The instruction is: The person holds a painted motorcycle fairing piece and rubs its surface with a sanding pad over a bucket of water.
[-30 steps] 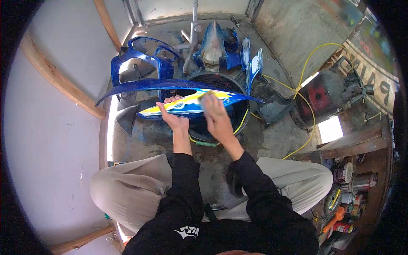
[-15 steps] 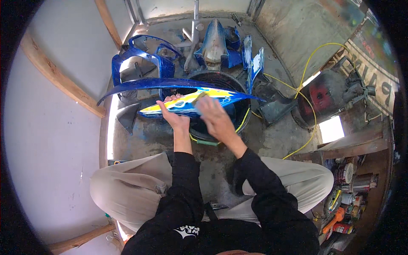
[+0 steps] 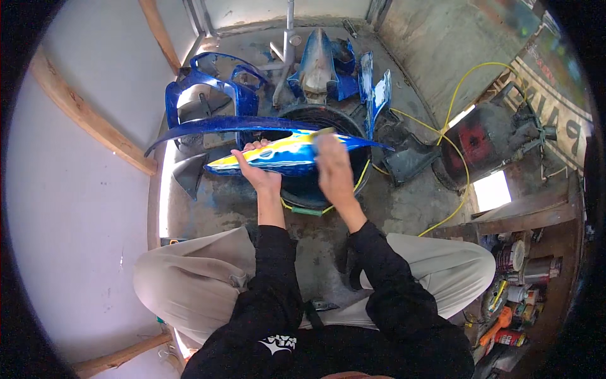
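Left hand has the blue, yellow and white body panel clasped near its left end, thumb laid along the near face; the other fingers pass behind, and only some of their ends show above the yellow area. Right hand is smeared by motion blur, its fingers over a small olive-brown pad held against the right half of the panel. Just an edge of that pad emerges past the fingertips, so its full shape and material cannot be made out, and the paint under the hand is hidden.

The panel is held up over a dark round tub, covering much of its mouth; what the tub contains is too dark to tell. At the tub's near side sits a green handle grip.

Farther off, a blue frame-like part on the left is partly masked by the panel's long upper strip. A pointed blue-grey fairing lies on the floor beyond the tub. To the right rests a dark tank with a red patch, crossed by a yellow hose.
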Tool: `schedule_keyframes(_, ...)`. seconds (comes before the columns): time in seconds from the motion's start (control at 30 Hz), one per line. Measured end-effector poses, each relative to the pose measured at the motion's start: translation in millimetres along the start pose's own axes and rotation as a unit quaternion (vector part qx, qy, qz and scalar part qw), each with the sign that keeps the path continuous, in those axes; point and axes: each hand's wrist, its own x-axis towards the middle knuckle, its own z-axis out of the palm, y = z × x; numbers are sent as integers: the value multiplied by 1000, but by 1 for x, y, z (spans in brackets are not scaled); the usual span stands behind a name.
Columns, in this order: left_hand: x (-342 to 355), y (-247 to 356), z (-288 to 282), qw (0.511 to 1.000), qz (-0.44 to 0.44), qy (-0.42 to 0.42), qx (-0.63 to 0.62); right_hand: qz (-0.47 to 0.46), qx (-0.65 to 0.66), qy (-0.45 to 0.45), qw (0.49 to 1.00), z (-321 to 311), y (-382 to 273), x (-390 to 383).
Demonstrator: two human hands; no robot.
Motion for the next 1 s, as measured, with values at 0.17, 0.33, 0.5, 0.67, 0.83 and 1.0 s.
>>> schedule_keyframes(0.17,0,-3,2,1000,-14,-1,-14,101,-32,51,993,0,11,-7)
schedule_keyframes(0.33,6,-1,-7,1000,-11,-21,-14,-16,82,-90,992,8,-33,-9)
schedule_keyframes(0.5,1,-1,0,1000,-12,-21,-3,121,-44,62,990,-7,16,-6)
schedule_keyframes(0.67,6,-4,-5,1000,6,-18,14,-34,60,-42,997,16,-30,-8)
schedule_keyframes(0.83,4,-4,-3,1000,2,-21,11,-42,64,-87,993,7,-20,-3)
schedule_keyframes(1.0,-3,-4,8,1000,-4,10,10,128,-26,67,989,-13,22,2)
